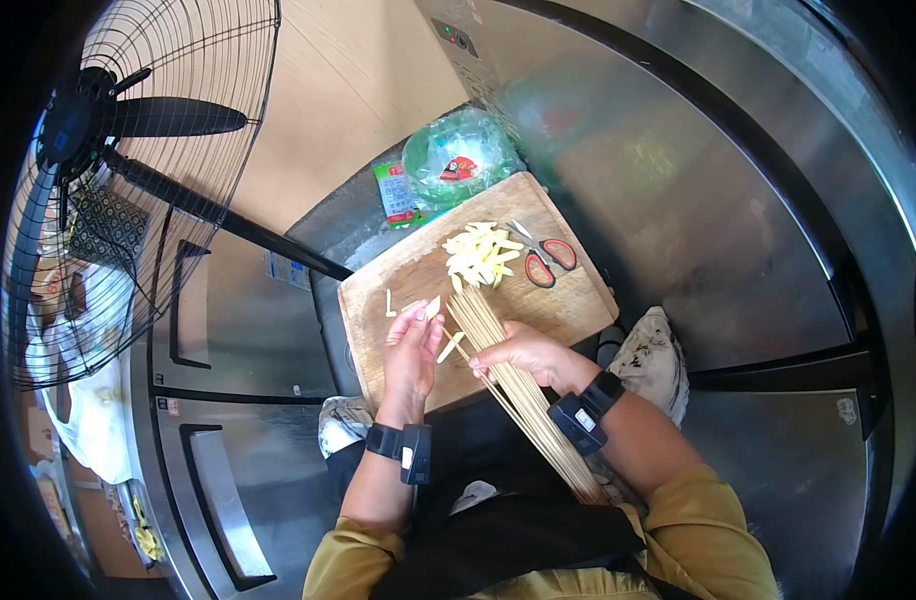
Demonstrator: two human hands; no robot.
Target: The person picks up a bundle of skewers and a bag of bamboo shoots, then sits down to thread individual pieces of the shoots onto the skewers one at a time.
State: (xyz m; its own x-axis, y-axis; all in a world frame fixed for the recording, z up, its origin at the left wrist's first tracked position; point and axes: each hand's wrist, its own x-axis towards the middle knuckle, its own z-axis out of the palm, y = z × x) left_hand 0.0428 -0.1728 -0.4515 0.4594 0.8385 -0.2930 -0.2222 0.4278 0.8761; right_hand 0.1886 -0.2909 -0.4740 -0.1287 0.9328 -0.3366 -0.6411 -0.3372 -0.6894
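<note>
My left hand (411,352) pinches a small pale yellow strip (433,308) between thumb and fingertips, above the left part of the wooden cutting board (398,270). A bundle of bamboo skewers (523,392) runs from the middle of the board down toward my lap. Lying across the bundle, my right hand (528,356) is closed on skewers, and one slants from its fingers up toward the strip. Whether the tip has pierced the strip is too small to tell. A loose pale strip (450,347) lies between my hands. Beyond the bundle sits a pile of similar strips (481,255).
Scissors with red and black handles (549,263) lie open on the board's right side. Behind the board are a green bowl with plastic bags (458,160) and a green packet (396,195). A standing fan (168,120) rises at left. Steel cabinets (668,210) flank the right.
</note>
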